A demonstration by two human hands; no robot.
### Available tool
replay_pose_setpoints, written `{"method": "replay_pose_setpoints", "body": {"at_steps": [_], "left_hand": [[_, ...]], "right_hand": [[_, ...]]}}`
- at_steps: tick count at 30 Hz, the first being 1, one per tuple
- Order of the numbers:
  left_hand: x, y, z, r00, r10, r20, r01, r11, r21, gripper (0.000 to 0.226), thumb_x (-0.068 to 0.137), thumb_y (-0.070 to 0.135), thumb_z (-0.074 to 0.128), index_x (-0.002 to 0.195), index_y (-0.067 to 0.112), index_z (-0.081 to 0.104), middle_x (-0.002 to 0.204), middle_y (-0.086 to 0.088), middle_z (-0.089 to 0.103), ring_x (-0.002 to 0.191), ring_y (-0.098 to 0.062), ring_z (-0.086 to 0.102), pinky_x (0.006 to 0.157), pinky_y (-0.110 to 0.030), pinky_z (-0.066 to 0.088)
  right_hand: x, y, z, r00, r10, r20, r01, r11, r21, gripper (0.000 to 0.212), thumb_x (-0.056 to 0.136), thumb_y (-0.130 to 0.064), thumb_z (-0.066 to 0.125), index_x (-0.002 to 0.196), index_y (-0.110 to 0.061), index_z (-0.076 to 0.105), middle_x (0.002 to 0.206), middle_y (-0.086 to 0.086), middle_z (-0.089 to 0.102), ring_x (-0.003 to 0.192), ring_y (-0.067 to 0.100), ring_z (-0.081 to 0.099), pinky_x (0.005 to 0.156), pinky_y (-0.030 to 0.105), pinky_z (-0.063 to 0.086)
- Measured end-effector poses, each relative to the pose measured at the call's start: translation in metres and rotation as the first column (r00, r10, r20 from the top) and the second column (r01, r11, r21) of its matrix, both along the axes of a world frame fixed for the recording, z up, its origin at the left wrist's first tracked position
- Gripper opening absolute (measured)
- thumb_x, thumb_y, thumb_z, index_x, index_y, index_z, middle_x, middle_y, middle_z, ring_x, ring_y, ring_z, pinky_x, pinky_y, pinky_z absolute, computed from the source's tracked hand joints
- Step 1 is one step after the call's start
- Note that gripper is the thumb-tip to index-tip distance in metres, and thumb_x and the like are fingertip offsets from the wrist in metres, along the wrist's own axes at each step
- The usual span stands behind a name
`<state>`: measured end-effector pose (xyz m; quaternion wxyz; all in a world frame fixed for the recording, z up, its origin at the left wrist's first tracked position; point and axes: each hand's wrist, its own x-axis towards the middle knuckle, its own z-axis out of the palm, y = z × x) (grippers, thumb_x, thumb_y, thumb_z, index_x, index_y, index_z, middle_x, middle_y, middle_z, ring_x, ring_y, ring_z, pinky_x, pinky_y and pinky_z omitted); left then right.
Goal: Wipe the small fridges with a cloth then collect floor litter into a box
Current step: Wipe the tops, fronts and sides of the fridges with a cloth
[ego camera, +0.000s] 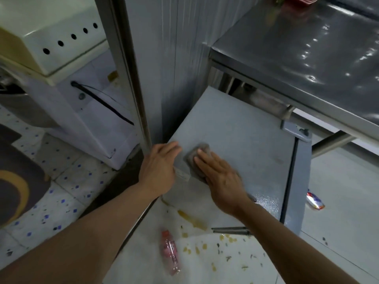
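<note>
A small grey fridge (242, 136) stands under a steel table, seen from above. My right hand (221, 179) lies flat on a grey cloth (196, 158), pressing it onto the fridge's top near the front left corner. My left hand (159, 167) rests on the fridge's left edge, fingers curled over it, holding nothing else. On the floor lie an empty pink plastic bottle (170, 253) and a red, white and blue wrapper (314, 200). Yellowish scraps and spots (194, 222) are scattered on the floor below the fridge.
The steel table (297, 58) overhangs the fridge on the right. A metal post (131, 78) rises just left of my left hand. A white appliance (86, 111) stands further left, with a dark mat (14, 181) on the tiled floor.
</note>
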<state>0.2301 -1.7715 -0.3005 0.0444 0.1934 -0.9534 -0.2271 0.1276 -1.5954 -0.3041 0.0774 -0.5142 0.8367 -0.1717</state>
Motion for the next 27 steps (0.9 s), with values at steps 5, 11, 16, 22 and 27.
{"method": "replay_pose_setpoints", "body": {"at_steps": [5, 11, 16, 22, 27], "left_hand": [[-0.004, -0.010, -0.001, 0.980, 0.183, -0.084, -0.157, 0.957, 0.246, 0.050, 0.085, 0.002, 0.056, 0.133, 0.005, 0.045, 0.138, -0.012, 0.046, 0.124, -0.028, 0.044, 0.105, -0.038, 0.038], [0.000, -0.016, -0.005, 0.946, 0.315, -0.076, -0.252, 0.863, 0.438, 0.055, 0.083, 0.000, 0.055, 0.134, 0.019, 0.043, 0.129, -0.004, 0.055, 0.117, -0.020, 0.052, 0.100, -0.041, 0.045], [0.004, -0.022, -0.002, 0.932, 0.352, -0.082, -0.268, 0.825, 0.498, 0.058, 0.084, -0.001, 0.056, 0.136, 0.017, 0.040, 0.128, -0.005, 0.056, 0.115, -0.017, 0.055, 0.099, -0.034, 0.045], [0.017, -0.024, 0.000, 0.938, 0.332, -0.101, -0.248, 0.845, 0.474, 0.054, 0.084, 0.000, 0.057, 0.134, 0.014, 0.042, 0.117, -0.008, 0.062, 0.101, -0.021, 0.060, 0.090, -0.044, 0.051], [0.024, -0.023, 0.003, 0.935, 0.350, -0.055, -0.277, 0.818, 0.505, 0.053, 0.083, -0.004, 0.055, 0.131, 0.014, 0.041, 0.107, -0.009, 0.065, 0.095, -0.021, 0.062, 0.087, -0.044, 0.051]], "right_hand": [[-0.049, -0.035, 0.005, 0.993, -0.114, -0.010, 0.114, 0.993, 0.013, 0.047, 0.095, -0.009, 0.043, 0.142, -0.015, 0.039, 0.153, 0.005, 0.029, 0.142, 0.026, 0.027, 0.119, 0.037, 0.018], [-0.022, -0.058, -0.002, 0.980, -0.198, 0.008, 0.198, 0.980, -0.016, 0.048, 0.097, -0.015, 0.040, 0.144, -0.022, 0.035, 0.155, -0.002, 0.024, 0.143, 0.024, 0.022, 0.118, 0.037, 0.017], [-0.020, -0.047, 0.001, 0.999, 0.049, 0.012, -0.049, 0.998, -0.037, 0.049, 0.088, -0.006, 0.050, 0.137, -0.015, 0.048, 0.147, 0.004, 0.040, 0.136, 0.030, 0.038, 0.112, 0.046, 0.031], [-0.081, -0.122, 0.001, 0.980, -0.196, 0.025, 0.195, 0.980, 0.022, 0.050, 0.095, -0.010, 0.042, 0.144, -0.015, 0.036, 0.156, 0.005, 0.023, 0.144, 0.023, 0.018, 0.119, 0.031, 0.007], [-0.029, -0.111, 0.004, 0.997, -0.050, 0.052, 0.049, 0.999, 0.019, 0.046, 0.096, -0.017, 0.043, 0.141, -0.026, 0.040, 0.153, -0.004, 0.031, 0.143, 0.019, 0.022, 0.116, 0.032, 0.012]]}}
